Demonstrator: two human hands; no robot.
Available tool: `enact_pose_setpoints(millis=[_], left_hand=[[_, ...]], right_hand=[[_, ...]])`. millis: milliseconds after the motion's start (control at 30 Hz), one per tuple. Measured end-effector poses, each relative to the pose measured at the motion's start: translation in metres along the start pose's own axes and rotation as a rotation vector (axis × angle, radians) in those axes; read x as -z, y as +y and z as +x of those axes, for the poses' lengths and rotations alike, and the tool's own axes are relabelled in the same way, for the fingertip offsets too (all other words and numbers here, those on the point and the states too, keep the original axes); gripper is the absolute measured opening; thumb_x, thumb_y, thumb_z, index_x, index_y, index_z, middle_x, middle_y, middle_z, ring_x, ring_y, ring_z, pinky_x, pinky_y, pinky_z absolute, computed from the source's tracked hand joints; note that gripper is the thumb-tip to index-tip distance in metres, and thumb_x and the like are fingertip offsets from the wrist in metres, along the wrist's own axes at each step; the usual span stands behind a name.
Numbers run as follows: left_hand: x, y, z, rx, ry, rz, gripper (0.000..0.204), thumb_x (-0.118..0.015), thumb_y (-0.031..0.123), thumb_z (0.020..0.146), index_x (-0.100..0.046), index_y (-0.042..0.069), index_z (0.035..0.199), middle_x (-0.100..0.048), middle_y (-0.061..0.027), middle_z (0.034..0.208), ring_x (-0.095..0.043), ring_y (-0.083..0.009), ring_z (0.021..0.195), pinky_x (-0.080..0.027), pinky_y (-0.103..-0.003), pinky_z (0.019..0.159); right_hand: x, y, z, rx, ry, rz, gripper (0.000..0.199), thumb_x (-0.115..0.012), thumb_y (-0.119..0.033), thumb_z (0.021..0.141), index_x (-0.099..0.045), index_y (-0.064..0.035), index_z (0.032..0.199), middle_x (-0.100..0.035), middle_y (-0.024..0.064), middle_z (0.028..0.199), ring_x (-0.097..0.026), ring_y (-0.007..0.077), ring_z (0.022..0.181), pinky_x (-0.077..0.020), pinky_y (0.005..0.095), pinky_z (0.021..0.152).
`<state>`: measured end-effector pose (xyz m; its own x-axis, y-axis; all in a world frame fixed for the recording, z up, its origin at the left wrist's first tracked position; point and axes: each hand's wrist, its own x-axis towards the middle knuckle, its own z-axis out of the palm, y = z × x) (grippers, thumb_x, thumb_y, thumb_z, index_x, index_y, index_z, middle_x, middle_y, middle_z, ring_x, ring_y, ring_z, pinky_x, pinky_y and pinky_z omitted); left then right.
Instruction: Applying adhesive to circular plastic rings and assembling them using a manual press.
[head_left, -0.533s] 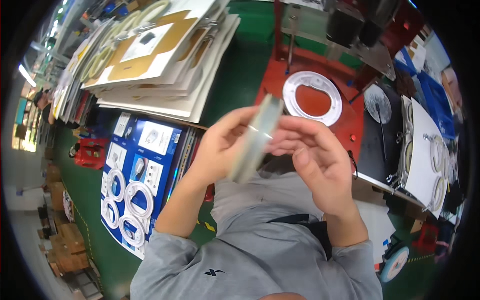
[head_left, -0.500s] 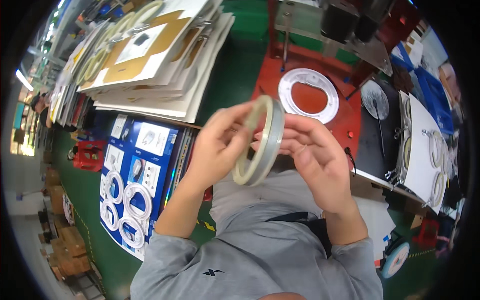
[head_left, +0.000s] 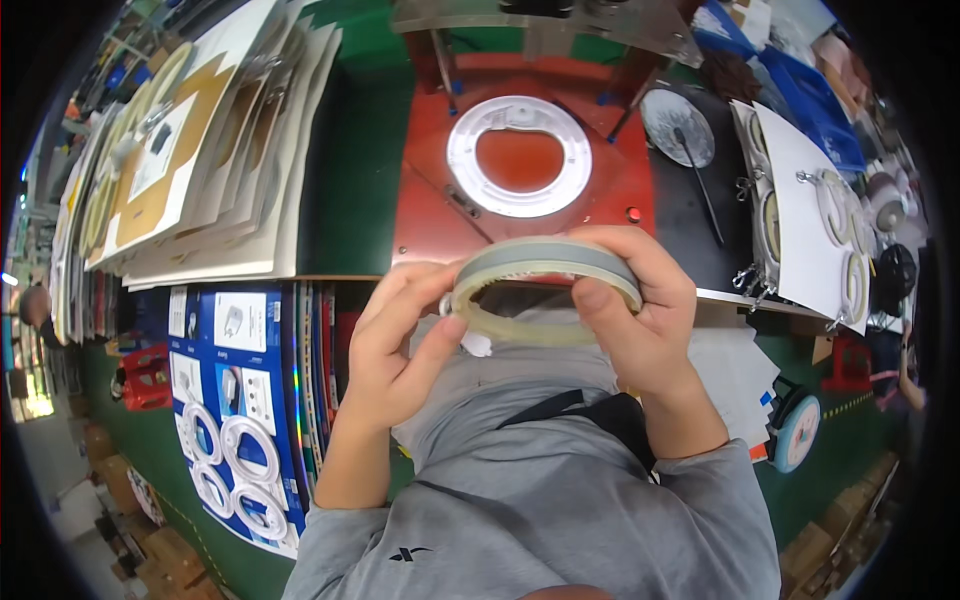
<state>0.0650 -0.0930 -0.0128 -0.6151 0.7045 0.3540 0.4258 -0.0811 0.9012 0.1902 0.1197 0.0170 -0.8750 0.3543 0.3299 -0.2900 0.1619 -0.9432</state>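
Translucent tape roll (head_left: 545,290) is gripped flat at chest height by both hands: left hand (head_left: 395,350) pinching its near-left rim, right hand (head_left: 640,320) clasped round its right side. Beyond the roll, a white ring (head_left: 519,157) is seated on a red jig (head_left: 430,190).

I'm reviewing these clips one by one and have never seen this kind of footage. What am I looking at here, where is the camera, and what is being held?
There is no machine: a person works with bare hands. The camera sits on the person's head and looks down through a fisheye lens, so straight edges bend near the rim. The left hand and the right hand hold a pale ring-shaped roll between them, in front of the grey sweatshirt. Beyond it a white ring lies on a red fixture plate on the green table. Stacked cards lie at left, and blue boxes with white rings sit lower left.
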Motion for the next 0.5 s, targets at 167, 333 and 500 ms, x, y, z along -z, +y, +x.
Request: enact_pose_setpoints(millis=[167, 333, 500], left_hand=[[-0.006, -0.004, 0.007, 0.02, -0.187, -0.142, 0.04, -0.075, -0.003, 0.09, -0.068, -0.008, 0.129, -0.074, -0.0214, 0.118, -0.072, -0.0263, 0.109, -0.055, -0.033, 0.095], [-0.037, -0.007, 0.016, 0.161, -0.081, -0.405, 0.037, -0.07, -0.01, 0.092, -0.065, -0.01, 0.129, -0.074, -0.0209, 0.118, -0.072, -0.0237, 0.108, -0.057, -0.032, 0.093], [-0.039, -0.02, 0.021, 0.215, -0.059, -0.405, 0.036, -0.066, -0.012, 0.095, -0.062, -0.011, 0.131, -0.073, -0.0208, 0.118, -0.072, -0.0231, 0.107, -0.058, -0.032, 0.092]], right_hand=[[0.015, -0.004, -0.008, 0.052, 0.092, -0.007, 0.05, -0.068, -0.034, 0.103, -0.062, 0.0094, 0.129, -0.07, 0.0073, 0.096, -0.058, 0.0037, 0.068, -0.0419, 0.0171, 0.053], [0.027, 0.002, -0.013, 0.071, 0.222, -0.081, 0.055, -0.068, -0.037, 0.103, -0.061, 0.0096, 0.132, -0.069, 0.007, 0.096, -0.059, 0.0048, 0.072, -0.0447, 0.0175, 0.057], [0.066, 0.01, -0.006, 0.072, 0.011, 0.088, 0.064, -0.061, -0.044, 0.106, -0.054, 0.0098, 0.14, -0.067, 0.0129, 0.119, -0.065, 0.0179, 0.107, -0.0519, 0.0324, 0.093]])
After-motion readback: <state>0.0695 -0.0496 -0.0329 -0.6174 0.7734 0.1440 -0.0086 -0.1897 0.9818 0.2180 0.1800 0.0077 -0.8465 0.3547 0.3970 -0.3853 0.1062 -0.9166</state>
